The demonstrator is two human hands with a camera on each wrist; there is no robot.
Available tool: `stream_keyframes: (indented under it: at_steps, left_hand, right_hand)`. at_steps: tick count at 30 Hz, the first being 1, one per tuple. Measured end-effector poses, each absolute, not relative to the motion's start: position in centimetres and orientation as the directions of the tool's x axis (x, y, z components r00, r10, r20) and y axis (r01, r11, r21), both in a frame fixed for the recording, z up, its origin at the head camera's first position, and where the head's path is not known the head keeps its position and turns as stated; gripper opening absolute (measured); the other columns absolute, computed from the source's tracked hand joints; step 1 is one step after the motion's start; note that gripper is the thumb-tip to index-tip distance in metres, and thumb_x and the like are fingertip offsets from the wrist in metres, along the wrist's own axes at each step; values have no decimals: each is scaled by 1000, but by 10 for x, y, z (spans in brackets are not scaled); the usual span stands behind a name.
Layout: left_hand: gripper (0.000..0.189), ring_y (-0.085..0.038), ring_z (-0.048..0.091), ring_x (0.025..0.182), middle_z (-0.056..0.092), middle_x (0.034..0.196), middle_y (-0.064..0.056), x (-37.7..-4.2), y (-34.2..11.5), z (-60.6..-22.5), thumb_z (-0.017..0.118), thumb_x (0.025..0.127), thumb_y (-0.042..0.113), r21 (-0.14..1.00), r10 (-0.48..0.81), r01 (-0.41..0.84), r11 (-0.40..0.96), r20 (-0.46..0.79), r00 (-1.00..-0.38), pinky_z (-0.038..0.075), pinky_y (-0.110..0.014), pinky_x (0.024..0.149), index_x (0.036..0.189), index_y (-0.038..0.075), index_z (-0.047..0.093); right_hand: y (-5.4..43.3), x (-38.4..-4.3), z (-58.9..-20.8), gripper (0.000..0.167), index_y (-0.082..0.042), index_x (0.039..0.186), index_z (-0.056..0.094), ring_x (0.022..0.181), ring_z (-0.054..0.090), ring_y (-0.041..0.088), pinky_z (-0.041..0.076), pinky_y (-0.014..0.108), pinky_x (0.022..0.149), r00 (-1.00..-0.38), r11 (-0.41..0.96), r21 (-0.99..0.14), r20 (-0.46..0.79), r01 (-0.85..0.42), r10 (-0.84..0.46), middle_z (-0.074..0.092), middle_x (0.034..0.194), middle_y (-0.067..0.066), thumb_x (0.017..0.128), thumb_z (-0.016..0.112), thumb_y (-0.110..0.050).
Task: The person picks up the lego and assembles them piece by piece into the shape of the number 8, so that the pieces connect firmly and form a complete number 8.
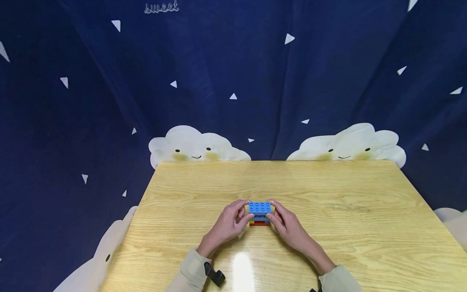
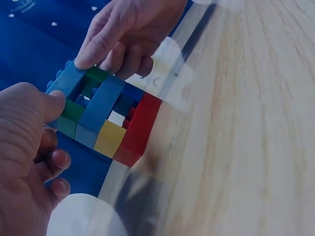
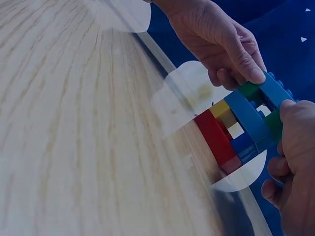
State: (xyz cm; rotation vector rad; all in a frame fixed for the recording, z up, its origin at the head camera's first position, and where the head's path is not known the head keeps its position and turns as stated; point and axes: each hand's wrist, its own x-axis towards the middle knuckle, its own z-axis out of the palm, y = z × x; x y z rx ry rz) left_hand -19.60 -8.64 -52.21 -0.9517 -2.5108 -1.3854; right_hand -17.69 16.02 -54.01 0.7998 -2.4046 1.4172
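A stack of toy building bricks stands upright between both hands, over the middle of the wooden table. Its top is a blue eight-stud brick (image 1: 260,207). Under that, two small green bricks (image 2: 74,111) sit at the ends, above a middle blue brick (image 2: 102,105). Lower down are a small yellow brick (image 2: 109,138) on the left and a small blue brick (image 3: 244,146) on the right, then a red brick (image 3: 216,143) at the bottom. The left hand (image 1: 230,221) pinches the top brick's left end; the right hand (image 1: 292,230) pinches its right end.
The wooden table (image 1: 175,211) reaches back to a dark blue curtain (image 1: 219,61) printed with white triangles and clouds. A black wrist strap (image 1: 215,275) sits by the left sleeve (image 1: 194,269).
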Motion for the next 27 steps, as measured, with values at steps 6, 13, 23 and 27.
stream_keyframes:
  at_steps: [6,13,23,27]
  left_hand:
    - [38,-2,40,65,46,75,7,-191,-88,-519,71,102,22,728,451,547,414,358,-818,43,-22,67,134,3,65]
    - [40,-2,37,65,42,74,9,-190,-87,-516,70,102,23,759,454,512,404,320,-832,44,-23,71,137,4,64]
    - [50,-2,38,64,45,73,5,-183,-89,-518,73,100,25,716,447,520,466,318,-836,41,-21,65,144,6,60]
    - [50,-1,39,63,46,72,5,-179,-91,-521,73,100,28,720,432,472,508,261,-863,43,-23,69,144,9,60]
  right_hand:
    - [160,-177,-541,36,-11,139,59,61,33,-4,32,18,53,-817,389,-721,465,-573,-342,41,73,-14,103,64,-6]
    - [164,-177,-541,38,-9,137,62,61,34,-1,35,20,55,-826,436,-703,457,-562,-329,41,73,-13,100,70,-10]
    - [166,-174,-551,41,-11,136,64,66,38,2,39,24,63,-849,509,-680,410,-529,-334,43,76,-9,98,75,-22]
    - [168,-173,-547,40,-14,135,66,68,42,6,40,25,65,-856,518,-682,405,-516,-321,46,77,-4,98,76,-24]
